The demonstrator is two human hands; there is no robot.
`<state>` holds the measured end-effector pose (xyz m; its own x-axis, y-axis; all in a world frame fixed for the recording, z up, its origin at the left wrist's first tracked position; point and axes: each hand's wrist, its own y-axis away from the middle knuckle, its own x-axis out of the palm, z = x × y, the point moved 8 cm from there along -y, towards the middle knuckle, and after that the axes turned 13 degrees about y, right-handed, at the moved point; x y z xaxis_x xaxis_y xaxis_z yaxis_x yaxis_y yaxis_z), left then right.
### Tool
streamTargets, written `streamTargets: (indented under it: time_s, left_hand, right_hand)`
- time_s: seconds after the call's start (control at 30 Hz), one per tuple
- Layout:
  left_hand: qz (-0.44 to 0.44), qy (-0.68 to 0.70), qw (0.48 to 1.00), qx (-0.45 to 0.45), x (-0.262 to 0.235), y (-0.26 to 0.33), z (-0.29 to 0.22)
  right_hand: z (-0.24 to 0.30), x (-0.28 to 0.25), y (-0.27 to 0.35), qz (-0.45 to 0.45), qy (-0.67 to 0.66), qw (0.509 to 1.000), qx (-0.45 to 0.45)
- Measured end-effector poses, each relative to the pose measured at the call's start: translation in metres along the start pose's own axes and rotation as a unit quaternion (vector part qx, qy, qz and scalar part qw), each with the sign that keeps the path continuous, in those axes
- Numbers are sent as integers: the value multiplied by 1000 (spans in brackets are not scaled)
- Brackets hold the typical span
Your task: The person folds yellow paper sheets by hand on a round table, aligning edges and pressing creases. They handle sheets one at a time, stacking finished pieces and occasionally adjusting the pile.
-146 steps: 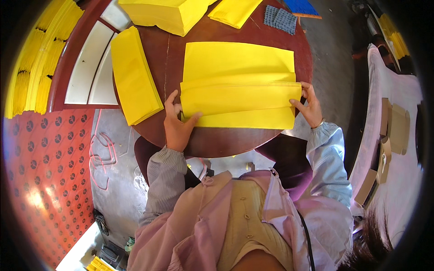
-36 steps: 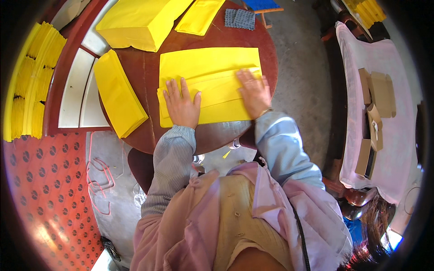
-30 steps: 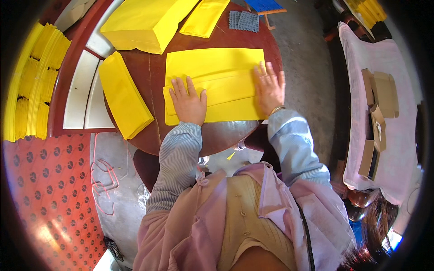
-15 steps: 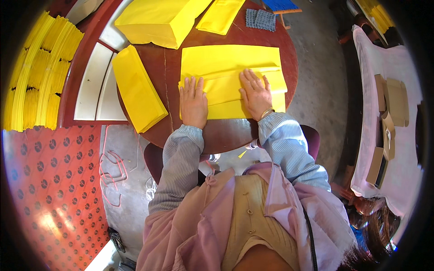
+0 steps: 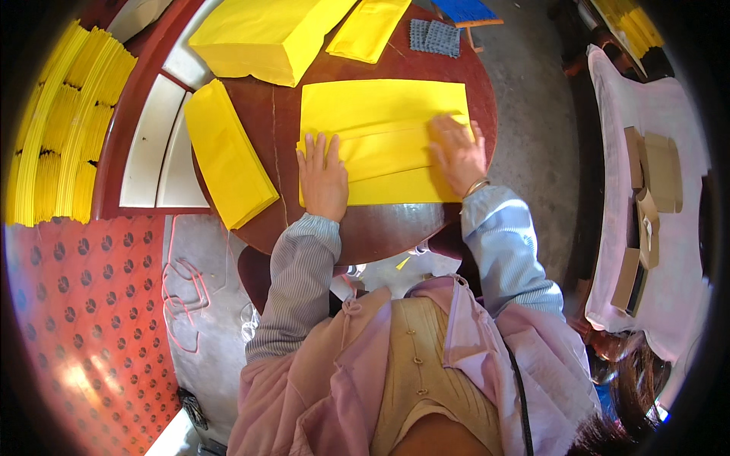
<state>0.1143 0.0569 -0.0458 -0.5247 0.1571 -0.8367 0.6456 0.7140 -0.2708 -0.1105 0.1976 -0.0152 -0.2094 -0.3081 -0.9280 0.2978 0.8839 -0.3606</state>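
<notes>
On a round red-brown table [image 5: 380, 232] in front of me lies a flat yellow sheet [image 5: 384, 99], paper or cloth, with a folded band running across its middle. My left hand [image 5: 324, 178] lies on the sheet's left end, fingers stretched out and pointing away from me. My right hand [image 5: 459, 156] rests on its right end, fingers spread and a little smeared by motion. Neither hand holds anything. To the left lies a folded yellow stack [image 5: 230, 156]. Beyond the sheet stands a larger block of yellow sheets [image 5: 247, 45], with a narrow folded yellow piece [image 5: 369, 29] beside it.
Grey textured pads [image 5: 435, 38] lie at the table's far right edge, near a blue-topped stool [image 5: 465, 11]. At far left are tall yellow stacks [image 5: 65, 129]. Opened cardboard boxes [image 5: 660, 171] sit on a pink-covered table at right. A pink cord [image 5: 182, 292] lies on the floor.
My right hand has slid to the right along the folded band to the sheet's right end. My left hand stays at the left end. The whole view has shifted slightly.
</notes>
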Motion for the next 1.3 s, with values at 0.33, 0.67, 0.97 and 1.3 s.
streamTargets:
  time_s: [0.33, 0.67, 0.97, 1.3]
  left_hand:
    - [-101, 170, 979, 44, -7, 4, -17]
    - [-95, 138, 982, 83, -11, 9, -24]
    - [-45, 107, 980, 162, -3, 11, -38]
    - [-49, 175, 977, 116, -34, 52, -20]
  right_hand:
    - [37, -8, 5, -99, -205, 973, 25]
    - [30, -1, 6, -76, -196, 976, 63]
    - [75, -15, -1, -111, -143, 980, -81]
    - [46, -29, 29, -84, -171, 981, -41]
